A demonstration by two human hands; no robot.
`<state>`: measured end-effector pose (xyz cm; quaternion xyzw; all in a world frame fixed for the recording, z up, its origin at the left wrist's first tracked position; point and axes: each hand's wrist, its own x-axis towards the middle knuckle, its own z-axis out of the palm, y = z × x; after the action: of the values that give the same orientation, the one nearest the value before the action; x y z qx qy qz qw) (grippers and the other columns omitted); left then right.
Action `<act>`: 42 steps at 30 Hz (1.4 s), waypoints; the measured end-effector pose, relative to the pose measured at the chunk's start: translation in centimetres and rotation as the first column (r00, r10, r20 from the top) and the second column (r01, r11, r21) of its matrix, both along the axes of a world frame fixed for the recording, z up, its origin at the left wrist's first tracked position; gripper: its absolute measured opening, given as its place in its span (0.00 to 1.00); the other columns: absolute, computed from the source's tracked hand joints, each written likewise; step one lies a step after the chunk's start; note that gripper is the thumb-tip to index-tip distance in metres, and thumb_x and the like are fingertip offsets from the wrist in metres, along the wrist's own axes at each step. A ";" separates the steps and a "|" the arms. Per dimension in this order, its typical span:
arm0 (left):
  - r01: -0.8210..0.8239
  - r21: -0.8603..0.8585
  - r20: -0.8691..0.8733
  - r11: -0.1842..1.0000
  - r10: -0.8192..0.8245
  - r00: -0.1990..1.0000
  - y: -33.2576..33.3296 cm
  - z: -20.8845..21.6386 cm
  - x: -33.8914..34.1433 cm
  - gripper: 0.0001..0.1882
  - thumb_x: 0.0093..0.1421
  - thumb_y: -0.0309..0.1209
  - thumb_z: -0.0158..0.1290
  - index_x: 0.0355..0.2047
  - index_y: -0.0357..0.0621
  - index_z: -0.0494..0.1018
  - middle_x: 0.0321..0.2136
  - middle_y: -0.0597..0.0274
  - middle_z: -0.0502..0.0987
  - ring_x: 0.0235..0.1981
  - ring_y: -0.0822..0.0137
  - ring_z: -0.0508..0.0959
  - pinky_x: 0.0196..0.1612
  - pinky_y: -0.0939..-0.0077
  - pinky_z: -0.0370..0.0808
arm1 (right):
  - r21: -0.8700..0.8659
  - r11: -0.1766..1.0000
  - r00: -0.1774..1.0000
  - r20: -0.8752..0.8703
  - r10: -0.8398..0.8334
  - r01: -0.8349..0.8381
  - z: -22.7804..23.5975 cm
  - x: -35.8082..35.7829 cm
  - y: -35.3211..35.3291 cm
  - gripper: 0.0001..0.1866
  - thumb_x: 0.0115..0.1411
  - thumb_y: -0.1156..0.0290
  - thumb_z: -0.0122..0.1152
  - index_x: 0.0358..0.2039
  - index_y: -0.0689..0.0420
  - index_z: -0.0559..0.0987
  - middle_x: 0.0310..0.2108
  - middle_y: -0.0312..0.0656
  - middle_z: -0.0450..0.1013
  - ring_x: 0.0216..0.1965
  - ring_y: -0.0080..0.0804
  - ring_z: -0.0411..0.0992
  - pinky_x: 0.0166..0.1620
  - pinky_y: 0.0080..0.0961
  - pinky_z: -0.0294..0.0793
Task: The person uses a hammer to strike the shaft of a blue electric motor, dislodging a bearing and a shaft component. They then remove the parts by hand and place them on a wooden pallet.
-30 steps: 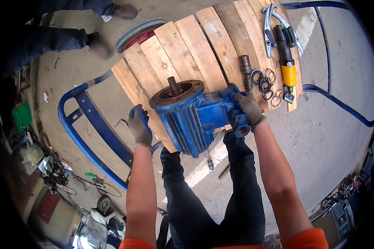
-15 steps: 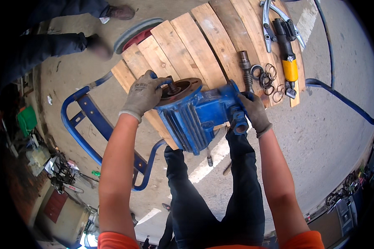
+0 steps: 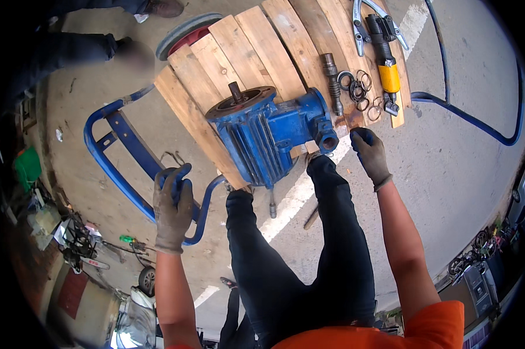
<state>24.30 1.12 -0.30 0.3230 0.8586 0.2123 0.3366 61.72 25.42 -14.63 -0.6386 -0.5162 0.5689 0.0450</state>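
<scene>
Concrete ground lies under a wooden pallet (image 3: 245,52) on a blue hand cart (image 3: 120,157), and a blue electric motor with gearbox (image 3: 268,134) rests at the pallet's near edge, flange and shaft pointing up-left. Both gloved hands are off it: the left hand (image 3: 172,206) hangs over the cart frame, fingers loosely curled (holding nothing), while the right hand (image 3: 370,154) hovers just beside the gearbox, fingers relaxed and empty. A worm shaft (image 3: 332,81), loose rings (image 3: 358,90) and a yellow-bodied tool (image 3: 386,61) lie farther back.

Your gloved left hand (image 3: 172,206) hangs open over the blue cart frame (image 3: 114,168). Your right hand (image 3: 370,154) hovers empty just beside the blue motor (image 3: 268,136) on the wooden pallet (image 3: 245,41).
</scene>
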 end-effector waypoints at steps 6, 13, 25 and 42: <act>-0.113 0.219 0.229 0.969 0.062 0.971 -9.9 2.1 3.4 0.15 0.64 0.22 0.52 0.51 0.38 0.77 0.45 0.51 0.74 0.45 0.59 0.77 0.46 0.67 0.77 | -0.018 0.973 0.957 0.184 -0.223 0.230 4.7 13.8 -11.5 0.17 0.66 0.64 0.61 0.47 0.65 0.80 0.33 0.35 0.77 0.29 0.21 0.71 0.33 0.22 0.73; 0.122 0.105 0.504 0.987 -0.159 0.849 -15.0 -1.7 10.7 0.13 0.66 0.25 0.51 0.50 0.37 0.76 0.42 0.57 0.76 0.41 0.68 0.76 0.44 0.73 0.74 | -0.029 0.973 0.813 0.556 -0.174 0.228 9.7 28.0 -37.7 0.17 0.62 0.61 0.64 0.41 0.63 0.82 0.27 0.37 0.77 0.26 0.22 0.73 0.31 0.23 0.73; 0.340 -0.612 0.631 0.714 0.183 0.754 -36.1 -26.1 28.6 0.22 0.61 0.38 0.55 0.48 0.32 0.76 0.42 0.52 0.79 0.36 0.61 0.80 0.41 0.71 0.77 | -0.261 0.872 0.788 0.582 -0.201 0.415 0.2 31.4 -55.0 0.18 0.60 0.59 0.64 0.41 0.63 0.82 0.29 0.44 0.82 0.29 0.31 0.79 0.37 0.30 0.79; 0.181 -0.711 0.063 0.680 -0.194 0.979 -41.5 -51.3 38.2 0.25 0.49 0.44 0.61 0.40 0.36 0.75 0.36 0.47 0.81 0.43 0.47 0.82 0.49 0.55 0.75 | -0.207 0.941 0.811 0.576 -0.104 0.267 -38.9 35.7 -62.1 0.24 0.51 0.61 0.66 0.44 0.62 0.72 0.33 0.52 0.77 0.35 0.53 0.77 0.43 0.46 0.77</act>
<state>62.53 -40.35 -51.57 0.2554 0.8390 -0.1747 0.4476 97.46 -36.70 -53.49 -0.8240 -0.3560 0.4172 -0.1417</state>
